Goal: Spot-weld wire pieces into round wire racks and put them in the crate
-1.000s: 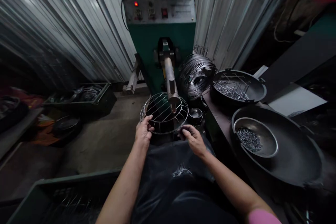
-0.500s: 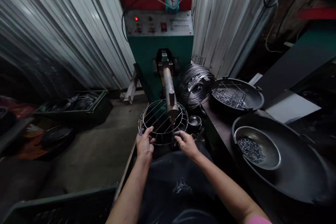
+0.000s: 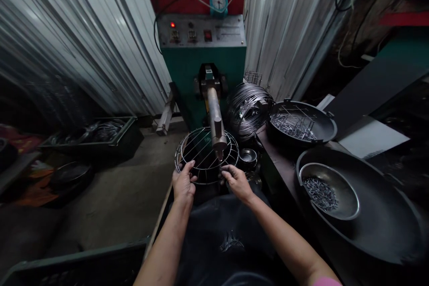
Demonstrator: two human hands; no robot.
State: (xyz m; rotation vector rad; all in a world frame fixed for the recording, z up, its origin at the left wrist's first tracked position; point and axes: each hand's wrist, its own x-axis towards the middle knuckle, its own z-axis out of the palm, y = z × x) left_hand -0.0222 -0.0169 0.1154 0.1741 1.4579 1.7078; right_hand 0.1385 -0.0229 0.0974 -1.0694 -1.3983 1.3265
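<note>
A round wire rack (image 3: 206, 169) with parallel bars and a double rim sits under the metal arm (image 3: 218, 134) of a green machine (image 3: 181, 62). My left hand (image 3: 184, 183) grips the rack's left front rim, thumb on top. At the right front rim, just below the arm's tip, the thumb and fingers of my right hand (image 3: 237, 182) are pinched together. Whatever they hold is too small and dark to make out. Several short wire pieces (image 3: 231, 240) lie on the dark apron (image 3: 204, 223) over my lap.
To the right stand a large dark pan (image 3: 378, 201) with a metal bowl (image 3: 350, 192) of short wire pieces inside, and another pan (image 3: 330, 132) of wire parts. A wire coil (image 3: 251, 107) is beside the machine. Crates (image 3: 124, 132) (image 3: 87, 254) stand at left.
The machine's arm tip appears slightly lower against the rack. Both hands keep nearly the same places at the rim, and the whole view has shifted slightly.
</note>
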